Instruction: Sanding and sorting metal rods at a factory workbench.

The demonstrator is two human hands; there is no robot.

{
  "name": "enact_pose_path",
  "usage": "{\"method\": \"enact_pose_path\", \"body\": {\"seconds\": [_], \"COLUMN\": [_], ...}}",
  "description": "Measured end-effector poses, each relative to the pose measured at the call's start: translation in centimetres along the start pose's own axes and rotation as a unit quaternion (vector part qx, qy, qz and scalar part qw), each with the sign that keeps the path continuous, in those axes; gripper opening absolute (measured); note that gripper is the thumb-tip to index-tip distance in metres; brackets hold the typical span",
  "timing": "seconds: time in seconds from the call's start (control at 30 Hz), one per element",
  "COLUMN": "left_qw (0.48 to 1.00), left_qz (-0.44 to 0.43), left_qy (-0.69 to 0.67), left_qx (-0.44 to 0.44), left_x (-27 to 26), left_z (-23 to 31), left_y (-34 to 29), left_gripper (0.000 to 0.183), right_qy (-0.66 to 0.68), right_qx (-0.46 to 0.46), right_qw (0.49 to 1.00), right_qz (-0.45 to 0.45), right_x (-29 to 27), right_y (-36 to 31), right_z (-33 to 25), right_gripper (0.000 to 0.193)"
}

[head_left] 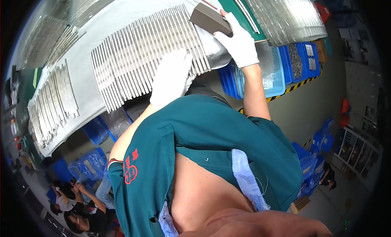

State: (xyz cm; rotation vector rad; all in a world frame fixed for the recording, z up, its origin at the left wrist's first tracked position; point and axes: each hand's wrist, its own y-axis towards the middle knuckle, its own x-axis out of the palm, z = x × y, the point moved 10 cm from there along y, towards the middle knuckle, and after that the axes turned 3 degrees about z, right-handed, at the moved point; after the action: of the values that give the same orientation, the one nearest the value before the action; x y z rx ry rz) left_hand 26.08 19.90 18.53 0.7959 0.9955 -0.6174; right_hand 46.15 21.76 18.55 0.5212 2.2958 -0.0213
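My right hand point(241, 42), in a white glove with bare fingertips, grips a dark grey-brown rectangular block point(208, 18) between thumb and fingers, just past the right end of a row of rods. Thin silvery metal rods point(126, 60) lie side by side in a wide row on the pale cloth of the table. Palm down, my gloved left hand point(172, 79) lies on the near ends of the rods toward the right of the row. Its fingers look stretched out over them, and the glove hides the rods underneath.
Shorter rods point(53, 102) lie at the table's left. Clear plastic-wrapped bundles point(285, 17) sit at the far right on a green surface point(223, 0). Blue bins point(287, 66) with small metal parts and a light-blue basket point(281, 88) stand beside the table. Other people point(83, 220) sit at lower left.
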Motion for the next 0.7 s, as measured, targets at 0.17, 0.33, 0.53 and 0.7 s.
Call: {"method": "enact_pose_path", "body": {"seconds": [0.17, 0.33, 0.53, 0.7], "left_qw": [1.000, 1.000, 0.996, 0.992], "left_qz": [-0.005, -0.014, 0.069, 0.046], "left_qy": [0.005, 0.017, -0.021, -0.096], "left_qx": [-0.001, 0.015, 0.047, 0.060], "left_x": [-0.4, 0.2, -0.8, 0.1], "left_z": [0.2, 0.9, 0.9, 1.1], "left_y": [0.3, 0.9, 0.4, -0.2], "left_gripper": [0.067, 0.063, 0.053, 0.038], "right_qy": [-0.001, 0.002, 0.033, 0.096], "right_qx": [0.002, 0.010, -0.007, -0.043], "right_qw": [1.000, 1.000, 0.999, 0.994], "right_qz": [0.002, -0.003, 0.022, -0.017], "right_x": [0.1, 0.0, -0.3, -0.3], "right_y": [-0.1, 0.0, -0.3, -0.6], "right_z": [0.0, 0.0, -0.8, -2.2], "right_gripper": [0.071, 0.069, 0.064, 0.060]}}
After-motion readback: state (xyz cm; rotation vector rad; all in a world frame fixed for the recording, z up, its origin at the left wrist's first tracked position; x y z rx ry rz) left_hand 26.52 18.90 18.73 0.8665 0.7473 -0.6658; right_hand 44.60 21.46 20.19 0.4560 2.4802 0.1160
